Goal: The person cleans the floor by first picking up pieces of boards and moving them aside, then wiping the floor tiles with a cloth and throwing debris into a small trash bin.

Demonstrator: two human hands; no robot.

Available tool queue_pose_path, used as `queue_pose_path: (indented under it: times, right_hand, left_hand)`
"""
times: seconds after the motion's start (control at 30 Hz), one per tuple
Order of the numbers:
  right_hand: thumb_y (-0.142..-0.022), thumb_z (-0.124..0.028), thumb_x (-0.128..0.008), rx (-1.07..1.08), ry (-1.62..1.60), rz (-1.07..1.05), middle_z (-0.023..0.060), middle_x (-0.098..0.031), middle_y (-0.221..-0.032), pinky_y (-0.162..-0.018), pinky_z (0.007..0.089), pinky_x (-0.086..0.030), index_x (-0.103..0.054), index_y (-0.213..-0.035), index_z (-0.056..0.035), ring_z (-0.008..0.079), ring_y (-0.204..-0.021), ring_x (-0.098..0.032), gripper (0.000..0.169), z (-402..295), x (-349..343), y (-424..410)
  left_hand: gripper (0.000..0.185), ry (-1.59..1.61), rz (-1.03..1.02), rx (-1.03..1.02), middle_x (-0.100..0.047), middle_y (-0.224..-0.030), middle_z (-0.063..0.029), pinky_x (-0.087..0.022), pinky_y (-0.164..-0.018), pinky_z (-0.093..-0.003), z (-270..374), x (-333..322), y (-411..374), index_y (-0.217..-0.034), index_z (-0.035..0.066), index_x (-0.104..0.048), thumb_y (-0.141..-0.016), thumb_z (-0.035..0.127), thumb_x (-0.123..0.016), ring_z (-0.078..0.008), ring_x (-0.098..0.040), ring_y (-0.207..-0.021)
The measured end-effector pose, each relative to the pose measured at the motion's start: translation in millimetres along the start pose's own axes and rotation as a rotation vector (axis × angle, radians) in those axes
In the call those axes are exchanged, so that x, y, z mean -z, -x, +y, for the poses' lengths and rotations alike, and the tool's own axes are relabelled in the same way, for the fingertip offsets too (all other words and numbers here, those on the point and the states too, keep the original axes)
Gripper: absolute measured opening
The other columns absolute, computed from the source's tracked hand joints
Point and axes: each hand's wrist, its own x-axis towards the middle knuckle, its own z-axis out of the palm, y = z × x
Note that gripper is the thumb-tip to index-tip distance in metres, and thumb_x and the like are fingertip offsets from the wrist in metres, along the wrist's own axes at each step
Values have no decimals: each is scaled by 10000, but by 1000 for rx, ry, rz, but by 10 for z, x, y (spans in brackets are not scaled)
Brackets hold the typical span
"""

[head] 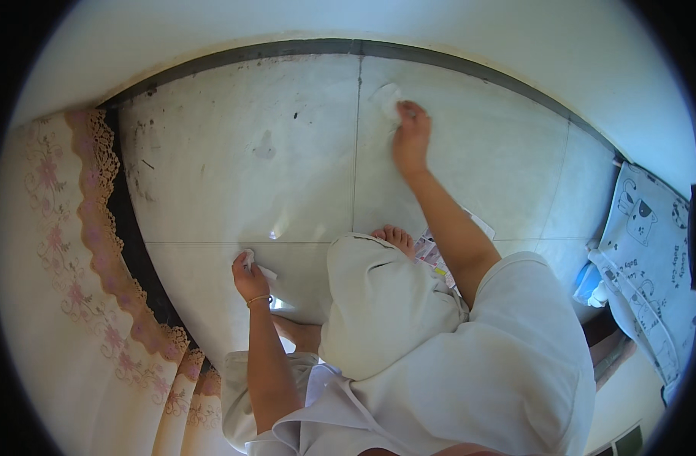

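My right hand [412, 139] reaches far forward over the tiled floor [462, 171], its fingers on a white tissue or thin cloth [389, 101] that lies against a tile near a grout line. Close to my left knee, my left hand [250, 280] grips a crumpled piece of white tissue [261, 269]. Part of that piece is hidden inside the fingers. The tile ahead and to the left carries dark specks, a grey stain [264, 145] and a small dark stick-like bit [147, 164].
A lace-edged curtain [100, 216] hangs along the left. Dark skirting [302, 47] runs below the far wall. Printed paper [430, 251] lies beside my bare foot [394, 236]. At right are a cat-patterned cloth [638, 228] and a blue plastic item [586, 283].
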Motion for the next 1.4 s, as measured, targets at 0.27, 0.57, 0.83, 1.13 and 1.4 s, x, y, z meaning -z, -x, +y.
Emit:
queue_pose_path:
  times: [0.27,0.57,0.83,1.13,1.4]
  right_hand:
    - [-660,139,-487,116,-573,-218,138,-536,-1087,-849,375,-424,-577,-1022,-56,328,-972,-511,421,-1576,-1076,-73]
    - [-648,150,-429,-119,-185,107,150,-511,-1040,-868,393,-415,-575,-1041,-33,330,-1026,-482,457,-361,-441,-421]
    - [-783,40,-496,39,-25,93,163,-562,-949,-734,432,-425,-590,-898,28,340,-855,-521,149,-1066,-1540,-921]
    - [-651,133,-464,347,-544,-151,116,-560,-1139,-885,391,-418,-598,-1093,-107,328,-1033,-515,520,-1742,-1529,-1086]
    - [-641,96,-555,597,74,-211,94,-592,-1155,-813,341,-453,-625,-1079,-64,271,-880,-533,472,-470,-1000,-1098]
  left_hand:
    - [402,142,170,299,-545,-1106,-171,-434,-883,-370,303,-268,-22,-1133,18,-491,-745,-26,-587,-311,-540,-1013]
    - [303,96,323,411,-563,-1054,-154,-443,-824,-361,-470,-15,-378,-1071,9,-546,-770,26,-570,-277,-551,-921]
    - [273,69,315,388,-558,-1009,-152,-439,-815,-369,-243,-124,-480,-1041,19,-550,-768,10,-549,-290,-542,-912]
    - [279,105,142,419,-557,-968,-136,-439,-782,-355,-122,11,-472,-1029,21,-535,-753,-12,-552,-282,-543,-872]
    - [268,238,183,285,-565,-966,-126,-430,-757,-345,-252,17,-457,-1011,23,-525,-751,-26,-562,-261,-542,-859]
